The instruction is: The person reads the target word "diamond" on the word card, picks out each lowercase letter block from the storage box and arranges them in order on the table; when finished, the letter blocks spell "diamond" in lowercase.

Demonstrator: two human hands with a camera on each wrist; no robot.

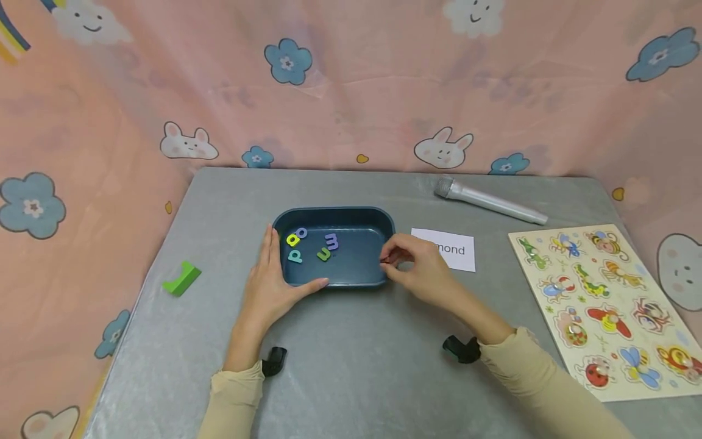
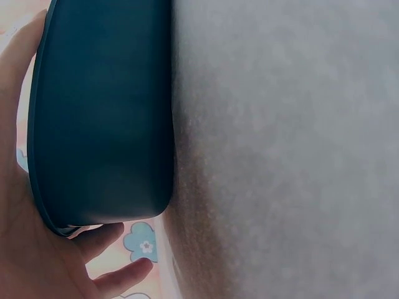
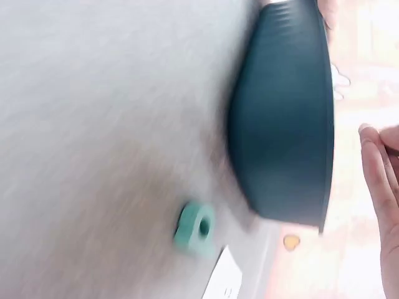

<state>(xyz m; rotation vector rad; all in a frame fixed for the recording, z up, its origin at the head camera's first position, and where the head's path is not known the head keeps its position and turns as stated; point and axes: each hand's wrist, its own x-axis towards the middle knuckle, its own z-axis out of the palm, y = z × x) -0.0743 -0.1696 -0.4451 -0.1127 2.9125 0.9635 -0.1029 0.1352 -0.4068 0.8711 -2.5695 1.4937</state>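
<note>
A dark teal tray stands on the grey table. Inside lie several small letters: a yellow one, a purple ring-shaped one, a purple "m"-like one, a green one and a teal one. My left hand rests at the tray's near left corner, straight fingers along the side, thumb on the front rim. At the right rim my right hand pinches a small dark-red piece, mostly hidden. Beside the tray in the right wrist view lies a green piece.
A white card reading "mond", its start covered by my right hand, lies right of the tray. Behind it is a silver microphone. An insect puzzle board fills the right side. A green block sits at left.
</note>
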